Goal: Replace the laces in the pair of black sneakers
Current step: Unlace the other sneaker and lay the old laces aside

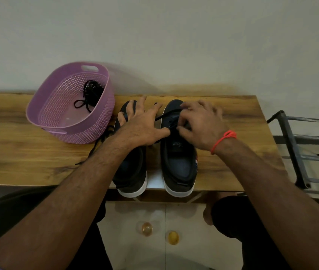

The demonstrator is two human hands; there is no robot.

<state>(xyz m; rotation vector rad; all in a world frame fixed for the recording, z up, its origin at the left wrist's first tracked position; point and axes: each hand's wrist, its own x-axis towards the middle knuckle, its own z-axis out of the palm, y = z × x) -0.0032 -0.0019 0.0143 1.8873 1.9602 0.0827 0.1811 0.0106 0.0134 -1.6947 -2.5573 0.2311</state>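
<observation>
Two black sneakers with white soles stand side by side on the wooden table, toes pointing away from me. My left hand (141,125) lies spread over the left sneaker (133,172), fingers apart, its thumb reaching toward the right sneaker (178,164). My right hand (199,123) pinches a black lace (166,114) at the right sneaker's front eyelets; the lace runs off to the left between the shoes. Another black lace (98,144) trails on the table left of the left sneaker. A bundle of black laces (90,94) lies in the purple basket (38,114).
The purple basket stands at the table's back left, close to the left sneaker. A wall rises right behind the table (18,152). A grey metal rack (300,152) stands off the table's right edge. My knees are under the front edge.
</observation>
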